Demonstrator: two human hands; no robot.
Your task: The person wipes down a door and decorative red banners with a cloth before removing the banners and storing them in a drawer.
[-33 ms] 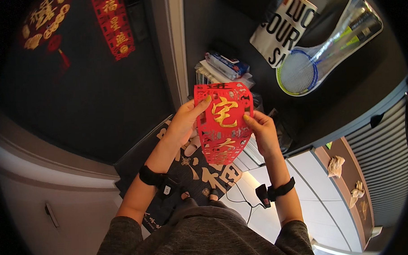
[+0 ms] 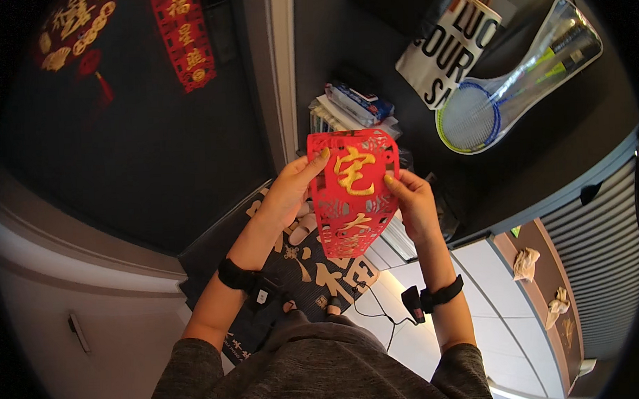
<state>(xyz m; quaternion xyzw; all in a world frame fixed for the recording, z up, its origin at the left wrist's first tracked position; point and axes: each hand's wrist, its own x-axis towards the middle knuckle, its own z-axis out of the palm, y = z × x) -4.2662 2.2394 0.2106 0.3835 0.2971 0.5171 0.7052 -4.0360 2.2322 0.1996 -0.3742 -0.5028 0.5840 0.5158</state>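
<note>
A red cut-paper banner [image 2: 353, 209] with gold characters and a lattice border is held up in front of my body. My left hand [image 2: 296, 188] pinches its left edge, thumb on the front face. At the right edge my right hand [image 2: 413, 197] grips it between thumb and fingers. The paper bows between the hands, its upper end curling back and its lower part hanging down. Fingers behind the paper are hidden. Each forearm wears a black strap with a small device.
A dark door [image 2: 135, 150] with a red hanging banner [image 2: 185, 42] stands on the left. Bagged badminton rackets [image 2: 516, 83], a printed bag [image 2: 447, 54] and a blue wipes pack [image 2: 360, 102] lie on the dark shelf at right. Below are a patterned mat [image 2: 308, 270] and slippers [image 2: 303, 230].
The banner's upper end has tilted so the dark marks at its top edge no longer show. The surroundings have shifted slightly to the right in the picture; both hands keep their hold.
</note>
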